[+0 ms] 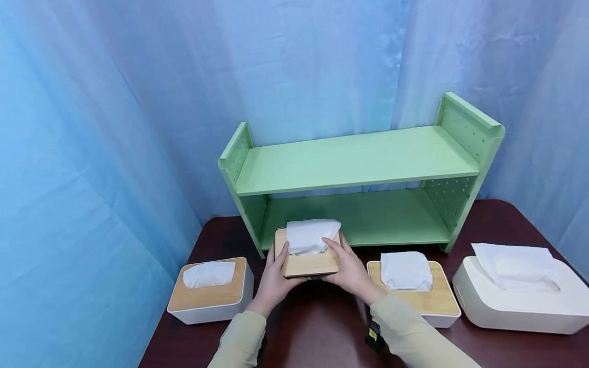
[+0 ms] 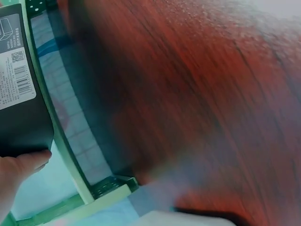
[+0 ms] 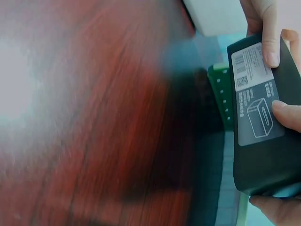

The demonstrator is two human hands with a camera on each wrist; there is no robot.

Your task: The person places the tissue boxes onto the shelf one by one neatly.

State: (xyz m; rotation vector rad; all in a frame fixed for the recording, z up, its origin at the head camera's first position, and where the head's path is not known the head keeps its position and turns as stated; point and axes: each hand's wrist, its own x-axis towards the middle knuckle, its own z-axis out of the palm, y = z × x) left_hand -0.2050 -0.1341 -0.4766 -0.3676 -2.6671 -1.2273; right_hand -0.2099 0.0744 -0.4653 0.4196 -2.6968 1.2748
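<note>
- Both hands grip one dark-bodied tissue box (image 1: 306, 265): the left hand (image 1: 274, 281) has its nine o'clock end, the right hand (image 1: 350, 269) its three o'clock end, digits reaching onto the top and others curled beneath.
- That box is lifted off the dark wooden table (image 1: 317, 319), straight out at twelve o'clock from the person; how close it comes to the shelf's front edge I can't tell.
- I'd judge the step in hand to be a two-handed hold in mid-air; the next move seems to call for matched hands, a level box and fingers kept clear of any edge.
- Its top is pale wood-look with a thin dark rim, and a white tissue (image 1: 309, 236) stands up from it, flopping towards one o'clock. Underneath, the wrist views show a grey-and-white label (image 3: 256, 94) with a barcode and a box drawing, fingers lying across it.
- Around it, a wood-topped white box (image 1: 207, 296) sits near eight o'clock, a second wood-topped box (image 1: 442, 296) near four, and an all-white box (image 1: 520, 314) farther out towards three.
- Beyond, from twelve to one o'clock, stands a green two-tier shelf (image 1: 359, 158).
- Farthest back hang blue curtains (image 1: 322, 66).
</note>
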